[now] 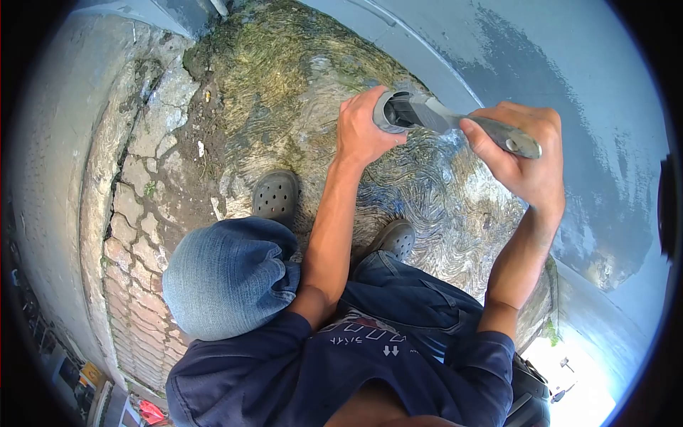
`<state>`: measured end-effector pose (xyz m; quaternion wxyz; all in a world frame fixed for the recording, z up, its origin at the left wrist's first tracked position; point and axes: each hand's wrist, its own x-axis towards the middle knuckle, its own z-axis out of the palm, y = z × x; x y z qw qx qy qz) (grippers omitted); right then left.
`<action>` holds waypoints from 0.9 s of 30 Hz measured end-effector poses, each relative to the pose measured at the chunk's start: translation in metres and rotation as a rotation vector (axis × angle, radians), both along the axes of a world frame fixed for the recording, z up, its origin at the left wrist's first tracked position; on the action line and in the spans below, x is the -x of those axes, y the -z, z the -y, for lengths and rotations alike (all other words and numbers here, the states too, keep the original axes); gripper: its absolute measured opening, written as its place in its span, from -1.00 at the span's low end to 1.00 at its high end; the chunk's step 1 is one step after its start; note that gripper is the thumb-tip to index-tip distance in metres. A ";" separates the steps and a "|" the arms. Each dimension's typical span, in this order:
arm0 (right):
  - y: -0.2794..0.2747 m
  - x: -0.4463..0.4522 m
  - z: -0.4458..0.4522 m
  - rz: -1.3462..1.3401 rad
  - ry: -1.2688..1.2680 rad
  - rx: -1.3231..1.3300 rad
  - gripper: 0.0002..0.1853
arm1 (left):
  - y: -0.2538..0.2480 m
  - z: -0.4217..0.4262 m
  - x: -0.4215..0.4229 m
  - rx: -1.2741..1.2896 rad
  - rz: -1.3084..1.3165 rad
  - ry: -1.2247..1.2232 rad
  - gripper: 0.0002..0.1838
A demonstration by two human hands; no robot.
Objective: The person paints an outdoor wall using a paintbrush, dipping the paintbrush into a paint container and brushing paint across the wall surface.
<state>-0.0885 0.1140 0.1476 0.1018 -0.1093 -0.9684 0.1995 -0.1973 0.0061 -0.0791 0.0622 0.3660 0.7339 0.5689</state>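
Observation:
My left hand (361, 129) is wrapped round a small grey can (380, 114), tilted with its mouth toward the right. Dark grey paint shows inside it. In my right hand (523, 146) I grip a paintbrush (504, 134) by its paint-smeared handle. The bristle end of the brush is at the can's mouth, and its tip is partly hidden by the rim. Beyond my right hand stands a wall (626, 85), light blue-grey with a darker grey painted patch (526, 71) that has ragged, streaky edges.
Underfoot is rough, swirl-patterned, mossy concrete (284, 78), where my feet stand in grey clogs (276, 196). Paving blocks (131, 285) and a low kerb (92, 213) run along the left. A dark object (528, 391) is behind me at lower right.

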 end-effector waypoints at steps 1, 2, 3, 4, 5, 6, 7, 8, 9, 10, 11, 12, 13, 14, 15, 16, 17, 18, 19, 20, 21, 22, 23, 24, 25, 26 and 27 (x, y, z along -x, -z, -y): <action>-0.001 0.000 0.000 0.001 0.001 0.000 -0.76 | 0.001 0.000 0.000 0.008 0.063 0.029 -0.22; -0.002 0.000 0.000 -0.008 0.016 -0.005 -0.78 | 0.002 0.000 0.000 0.015 0.127 0.055 -0.21; -0.002 0.000 0.000 -0.017 0.030 -0.010 -0.79 | 0.001 0.000 -0.001 0.016 0.129 0.054 -0.21; -0.002 0.000 0.000 -0.015 0.029 -0.008 -0.79 | -0.001 0.001 -0.001 0.021 0.114 0.059 -0.18; -0.002 0.000 0.000 -0.004 0.024 -0.014 -0.79 | -0.002 0.001 -0.001 0.026 0.097 0.066 -0.15; -0.002 0.000 0.000 0.006 0.020 -0.020 -0.80 | -0.002 0.001 -0.001 0.026 0.096 0.068 -0.15; -0.002 0.000 0.000 0.006 0.022 -0.020 -0.80 | -0.001 0.001 -0.002 0.023 0.120 0.074 -0.15; -0.002 0.000 0.000 -0.001 0.039 -0.021 -0.79 | -0.001 0.000 -0.003 0.019 0.145 0.079 -0.16; -0.002 0.000 0.000 -0.007 0.055 -0.022 -0.79 | -0.002 0.001 -0.003 0.019 0.147 0.078 -0.16; -0.002 0.000 0.001 -0.005 0.054 -0.021 -0.79 | -0.003 0.002 -0.003 0.022 0.118 0.069 -0.17; -0.001 0.000 0.002 -0.003 0.056 -0.019 -0.79 | -0.004 0.002 -0.002 0.023 0.088 0.062 -0.17; -0.001 0.001 0.002 -0.003 0.060 -0.018 -0.79 | -0.004 0.001 -0.002 0.021 0.085 0.062 -0.17; -0.001 0.001 0.002 -0.004 0.061 -0.018 -0.79 | -0.004 0.001 -0.003 0.025 0.115 0.068 -0.18; -0.001 0.001 0.001 -0.009 0.071 -0.019 -0.79 | -0.004 0.001 -0.004 0.028 0.146 0.072 -0.18; -0.001 0.001 0.001 -0.013 0.081 -0.020 -0.79 | -0.004 0.001 -0.004 0.029 0.148 0.071 -0.18; -0.001 0.001 0.002 -0.011 0.080 -0.019 -0.79 | -0.004 0.001 -0.004 0.021 0.119 0.057 -0.19; -0.001 0.001 0.002 0.001 0.070 -0.032 -0.79 | -0.004 0.001 -0.003 0.011 0.086 0.042 -0.19; -0.001 0.002 0.002 0.012 0.061 -0.044 -0.79 | -0.004 0.001 -0.003 0.011 0.085 0.043 -0.19; -0.001 0.002 0.002 0.011 0.061 -0.044 -0.79 | -0.003 0.001 -0.003 0.010 0.105 0.054 -0.19; -0.002 0.002 0.002 0.006 0.066 -0.027 -0.78 | -0.003 0.001 -0.003 0.009 0.125 0.063 -0.19; -0.002 0.002 0.001 0.003 0.069 -0.010 -0.78 | -0.003 0.001 -0.003 0.009 0.127 0.062 -0.19; -0.002 0.001 0.002 0.006 0.069 -0.010 -0.78 | -0.003 0.001 -0.003 0.024 0.117 0.064 -0.18; -0.001 0.001 0.001 0.012 0.051 -0.022 -0.78 | -0.004 0.001 -0.003 0.038 0.105 0.067 -0.18; -0.001 0.002 0.001 0.016 0.033 -0.036 -0.78 | -0.003 0.000 -0.003 0.036 0.102 0.068 -0.18; -0.002 0.002 0.001 0.014 0.034 -0.037 -0.78 | -0.002 0.000 -0.003 0.033 0.118 0.065 -0.18; -0.002 0.002 0.001 0.005 0.041 -0.027 -0.78 | -0.001 0.000 -0.004 0.032 0.136 0.062 -0.17; -0.002 0.002 0.001 -0.003 0.048 -0.017 -0.78 | -0.001 0.000 -0.005 0.032 0.139 0.061 -0.17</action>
